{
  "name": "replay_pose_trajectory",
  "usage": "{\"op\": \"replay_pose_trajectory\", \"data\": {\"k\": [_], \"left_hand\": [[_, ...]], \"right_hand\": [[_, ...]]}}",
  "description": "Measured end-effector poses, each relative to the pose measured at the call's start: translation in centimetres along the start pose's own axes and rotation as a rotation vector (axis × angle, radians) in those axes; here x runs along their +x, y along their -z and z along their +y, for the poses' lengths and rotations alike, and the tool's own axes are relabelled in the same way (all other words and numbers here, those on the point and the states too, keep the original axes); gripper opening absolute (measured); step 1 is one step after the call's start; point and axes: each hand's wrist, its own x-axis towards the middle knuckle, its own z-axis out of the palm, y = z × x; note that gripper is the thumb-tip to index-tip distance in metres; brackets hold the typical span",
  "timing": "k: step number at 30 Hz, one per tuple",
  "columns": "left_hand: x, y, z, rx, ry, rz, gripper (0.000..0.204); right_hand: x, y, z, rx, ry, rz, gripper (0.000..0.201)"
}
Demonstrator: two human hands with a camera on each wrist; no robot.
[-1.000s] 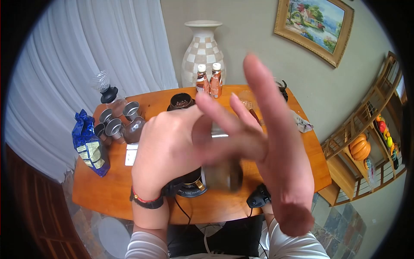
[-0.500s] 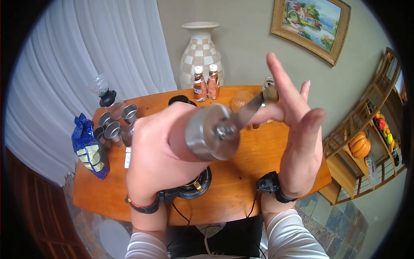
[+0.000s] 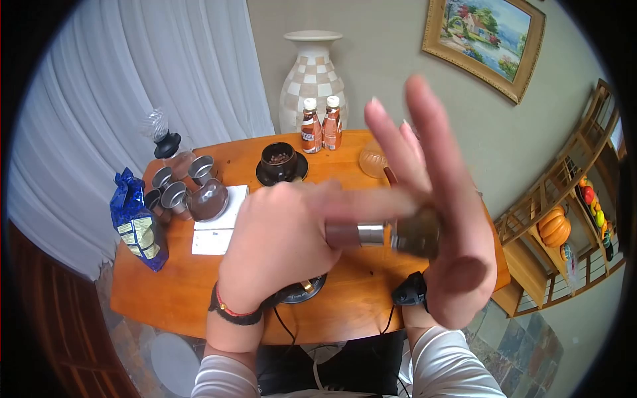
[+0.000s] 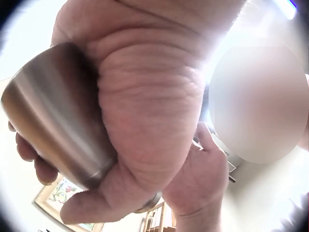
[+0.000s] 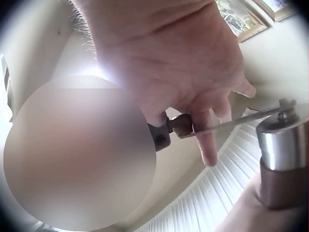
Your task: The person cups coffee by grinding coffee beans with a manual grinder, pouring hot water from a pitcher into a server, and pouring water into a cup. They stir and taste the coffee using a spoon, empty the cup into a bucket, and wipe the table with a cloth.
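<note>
My left hand (image 3: 272,225) grips a steel manual coffee grinder (image 4: 58,116) with a brown band, its fingers wrapped round the body. The grinder is raised over the table and tipped sideways, its crank end toward my right hand (image 3: 444,219). A metal crank arm (image 5: 236,121) runs from the grinder's top to a brown knob (image 5: 182,124). That knob sits between the fingers of my right hand, while the other fingers stick out straight. In the head view the knob and right fingers are blurred.
Beyond my hands stands a black cup (image 3: 279,159) of coffee beans on a saucer. Steel cups (image 3: 176,197), a glass server (image 3: 209,199) on a white scale (image 3: 212,241), and a blue bag (image 3: 138,222) stand left. Two bottles (image 3: 310,127) are at the back.
The right hand has moved round with the crank knob. The grinder's top, facing the head camera half a second ago, now points right. The left hand keeps its grip.
</note>
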Motion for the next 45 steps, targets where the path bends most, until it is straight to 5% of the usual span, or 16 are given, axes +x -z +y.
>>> {"op": "replay_pose_trajectory", "data": {"k": [5, 7, 8, 11, 13, 15, 16, 18, 20, 25, 27, 33, 35, 37, 40, 45], "left_hand": [[0.4, 0.4, -0.2, 0.175, 0.003, 0.166, 0.023], [0.5, 0.4, 0.2, -0.034, 0.187, 0.377, 0.023], [0.5, 0.8, 0.1, 0.037, 0.095, 0.466, 0.024], [0.9, 0.6, -0.6, -0.147, 0.071, 0.653, 0.027], [0.7, 0.8, -1.0, -0.226, 0.144, 0.652, 0.031], [0.3, 1.0, -1.1, -0.269, 0.004, 0.655, 0.034], [0.0, 1.0, -0.8, -0.264, 0.0, 0.64, 0.038], [-0.6, 1.6, -1.0, -0.25, -0.141, 0.503, 0.043], [-1.0, 1.9, -0.3, -0.264, -0.224, 0.356, 0.046], [-0.5, 0.5, 0.6, -0.249, -0.144, 0.175, 0.044], [-0.2, 0.2, 0.5, -0.172, -0.113, 0.18, 0.041], [0.3, -0.2, -0.5, 0.103, -0.01, 0.118, 0.03], [0.4, -0.7, -1.1, 0.061, -0.022, 0.262, 0.024], [0.3, 0.0, -1.0, -0.187, -0.046, 0.313, 0.021], [0.6, 1.0, -1.0, 0.123, 0.108, 0.273, 0.023], [0.3, 1.5, -0.7, -0.197, 0.078, 0.543, 0.032]], "right_hand": [[-0.2, 1.4, -2.4, -0.18, -0.027, -0.273, 0.099], [-0.4, 1.3, -2.5, -0.28, 0.005, -0.276, 0.082], [-0.4, 1.4, -2.6, -0.348, 0.045, -0.262, 0.06], [-0.7, 1.3, -3.1, -0.509, 0.023, -0.269, 0.041], [-0.3, 1.0, -2.1, -0.562, 0.045, -0.226, 0.038], [0.5, 1.2, 0.1, -0.616, 0.065, -0.185, 0.035], [1.0, 1.4, 1.9, -0.434, 0.19, 0.021, 0.035], [1.8, 1.8, 3.5, -0.247, 0.31, 0.225, 0.036], [2.3, 1.9, 4.1, -0.168, 0.152, 0.431, 0.039], [2.3, 1.1, 3.2, 0.303, -0.179, 0.523, 0.05], [2.0, 0.5, 2.9, 0.579, -0.291, 0.35, 0.055], [1.6, -0.2, 0.7, 0.498, -0.252, 0.046, 0.072], [0.8, -0.4, -0.4, 0.482, -0.193, -0.063, 0.082], [0.2, -0.4, -0.7, 0.357, -0.111, -0.057, 0.092], [-0.3, 1.2, -1.6, -0.049, -0.267, -0.319, 0.124], [0.0, 1.0, -1.8, -0.278, -0.312, -0.068, 0.121]]}}
